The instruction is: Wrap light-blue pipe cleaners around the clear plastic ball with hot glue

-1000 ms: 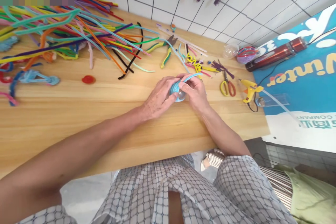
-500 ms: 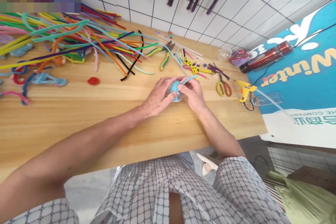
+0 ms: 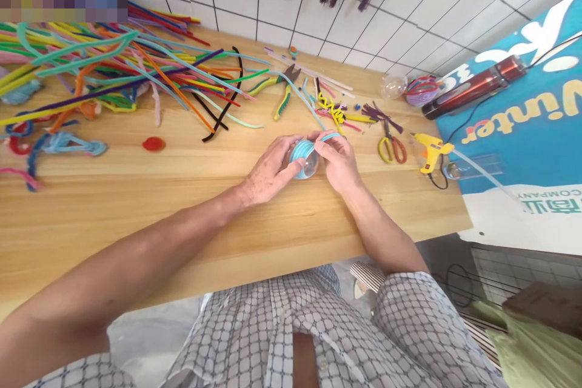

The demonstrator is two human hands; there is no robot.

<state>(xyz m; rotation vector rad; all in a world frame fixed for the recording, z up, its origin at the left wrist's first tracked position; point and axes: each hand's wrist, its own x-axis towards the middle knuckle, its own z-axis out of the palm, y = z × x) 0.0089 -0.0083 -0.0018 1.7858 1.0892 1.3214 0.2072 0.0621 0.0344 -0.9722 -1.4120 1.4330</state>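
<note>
A clear plastic ball (image 3: 310, 163) partly wound with a light blue pipe cleaner (image 3: 302, 149) sits between both hands just above the wooden table (image 3: 136, 206). My left hand (image 3: 269, 174) cups the ball from the left with curled fingers. My right hand (image 3: 339, 159) grips the ball's right side and pinches the loose end of the blue pipe cleaner, which runs off toward the back of the table.
A big heap of coloured pipe cleaners (image 3: 104, 66) covers the back left. Pliers (image 3: 282, 88), scissors (image 3: 391, 145), a yellow glue gun (image 3: 431, 150), a red disc (image 3: 153, 143), another clear ball (image 3: 393, 86) and a red bottle (image 3: 473, 88) lie around. A white tiled wall stands behind.
The hands stay on the ball and have turned it slightly; more clear plastic shows below the blue winding. The camera view has shifted a little.
</note>
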